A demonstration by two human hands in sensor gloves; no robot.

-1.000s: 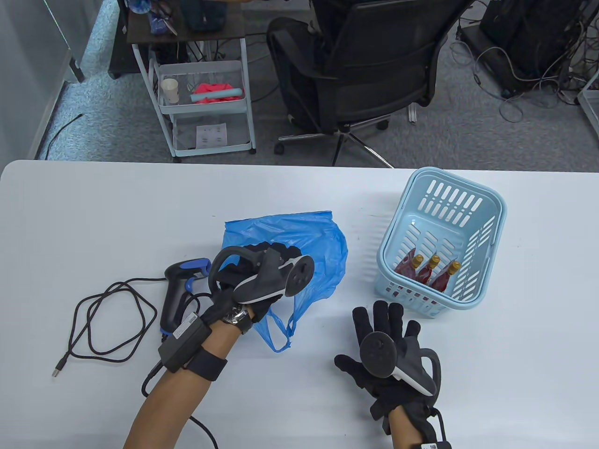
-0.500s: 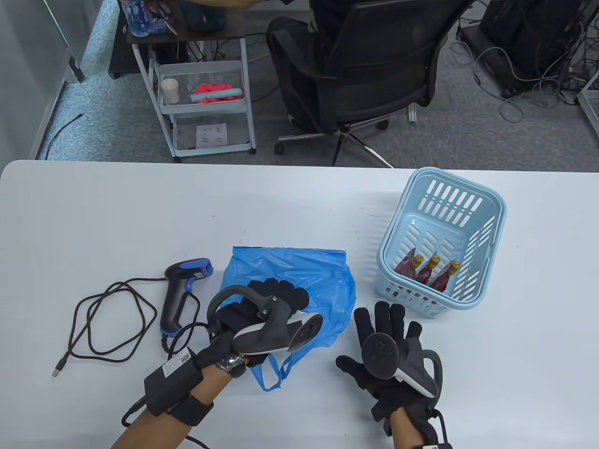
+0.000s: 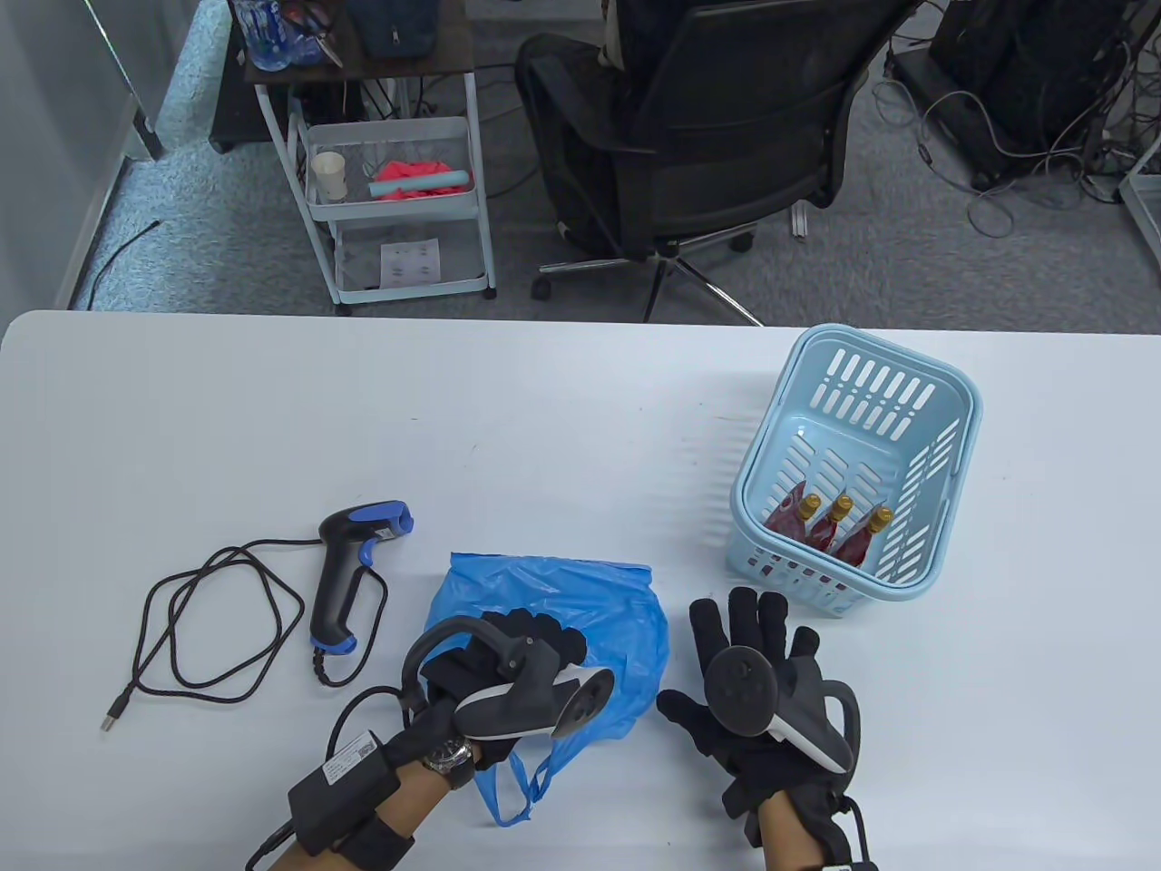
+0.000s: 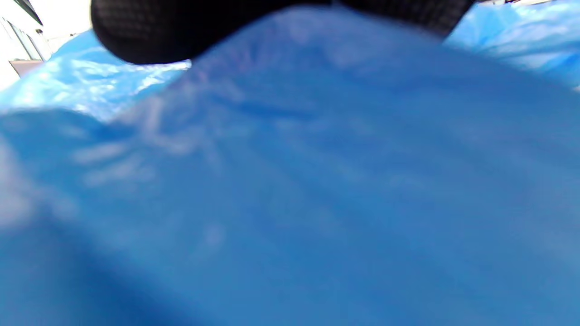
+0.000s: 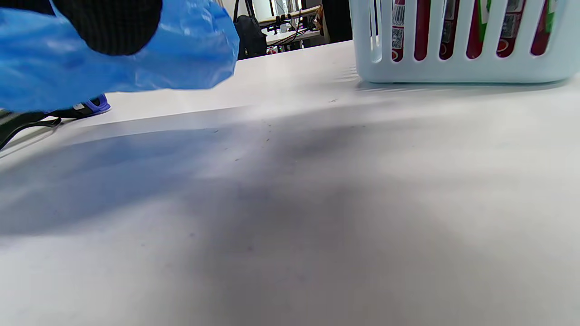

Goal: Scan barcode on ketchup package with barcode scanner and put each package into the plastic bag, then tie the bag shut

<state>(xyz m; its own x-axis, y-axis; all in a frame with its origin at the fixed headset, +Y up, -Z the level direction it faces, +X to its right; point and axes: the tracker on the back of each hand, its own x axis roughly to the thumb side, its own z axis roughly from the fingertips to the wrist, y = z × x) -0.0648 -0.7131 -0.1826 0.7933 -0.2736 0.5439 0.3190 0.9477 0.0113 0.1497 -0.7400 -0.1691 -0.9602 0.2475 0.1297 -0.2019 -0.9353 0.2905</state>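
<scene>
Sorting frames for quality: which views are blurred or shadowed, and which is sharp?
Table view: sharp and evenly lit, scanner and basket crisp. Left wrist view: the blue bag fills the frame, out of focus. Right wrist view: near table soft, with a broad dark shadow; basket sharper.

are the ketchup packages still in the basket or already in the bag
In the basket. Three red ketchup packages lean inside the light blue basket. The blue plastic bag lies flat under the left hand.
</scene>
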